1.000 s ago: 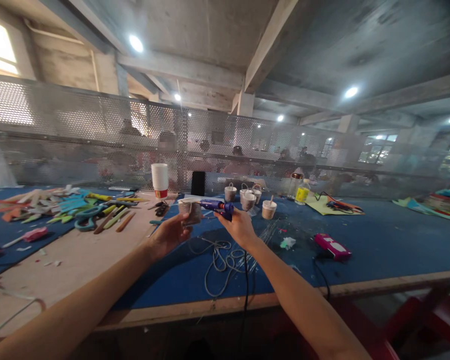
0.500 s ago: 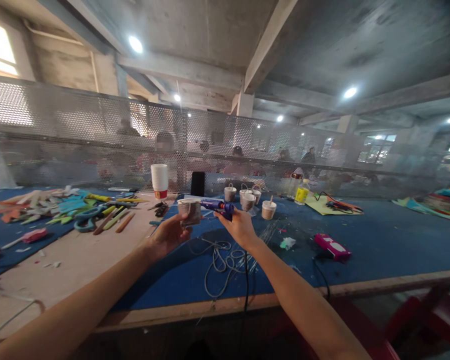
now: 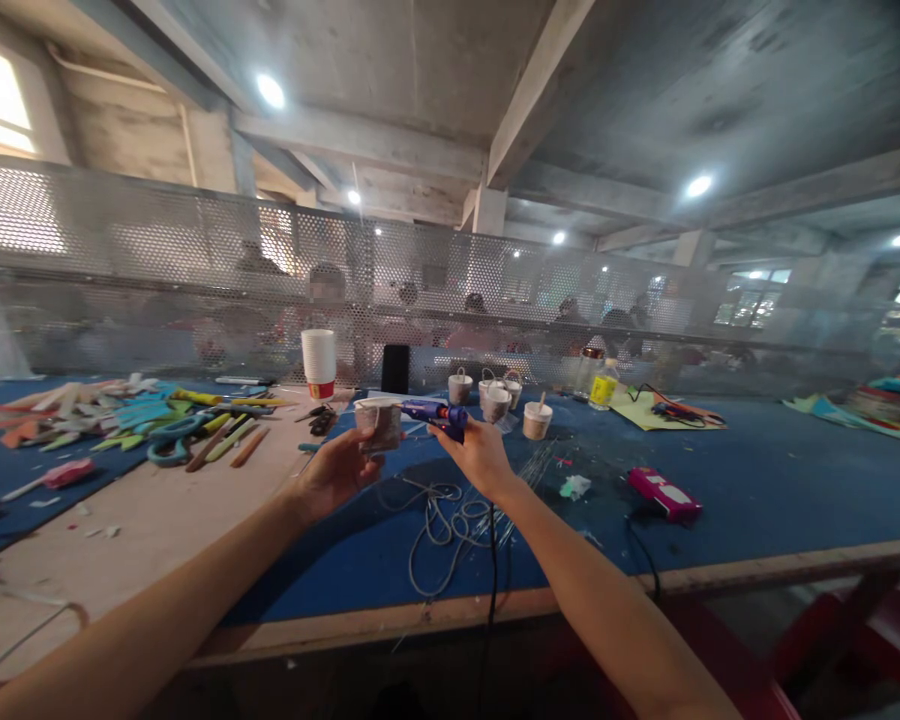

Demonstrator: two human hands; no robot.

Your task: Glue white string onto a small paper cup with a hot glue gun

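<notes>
My left hand (image 3: 335, 470) is closed round a small grey cup (image 3: 379, 422), held up above the blue table (image 3: 757, 500). My right hand (image 3: 481, 452) grips a purple glue gun (image 3: 435, 413) whose nozzle points left at the cup's rim. The gun's black cord (image 3: 492, 570) drops over the table's front edge. A loose coil of pale string (image 3: 442, 522) lies on the table under both hands.
Several small finished cups (image 3: 495, 396) stand behind the hands, with a stack of paper cups (image 3: 319, 362), a black phone (image 3: 395, 367) and a yellow-labelled bottle (image 3: 604, 383). Coloured sticks and scissors (image 3: 172, 440) lie at left, a pink tool (image 3: 664, 491) at right. People sit beyond a mesh screen (image 3: 157, 270).
</notes>
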